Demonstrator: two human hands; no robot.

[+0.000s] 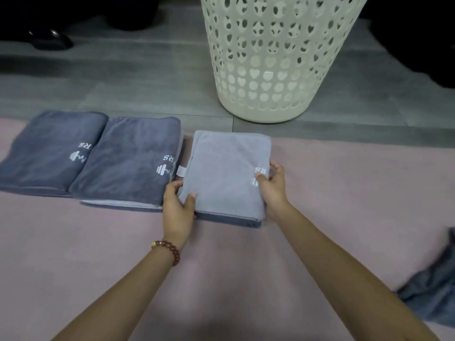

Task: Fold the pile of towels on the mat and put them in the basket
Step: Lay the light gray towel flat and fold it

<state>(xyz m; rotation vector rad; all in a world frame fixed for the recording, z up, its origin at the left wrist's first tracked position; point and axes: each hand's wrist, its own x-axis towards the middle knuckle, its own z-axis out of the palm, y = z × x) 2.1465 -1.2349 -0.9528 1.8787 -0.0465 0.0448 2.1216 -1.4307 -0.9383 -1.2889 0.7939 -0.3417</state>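
Note:
A folded light grey towel lies on the pink mat, in front of the white perforated basket. My left hand grips its near left corner, thumb on top. My right hand grips its right edge beside the white logo. Two folded dark blue-grey towels lie side by side to the left: one in the middle, the other at the far left. The basket stands upright on the grey floor just beyond the mat.
Grey tiled floor runs behind the mat. Dark shoes and dark shapes sit at the far left and far right. Denim fabric lies at the right edge of the mat.

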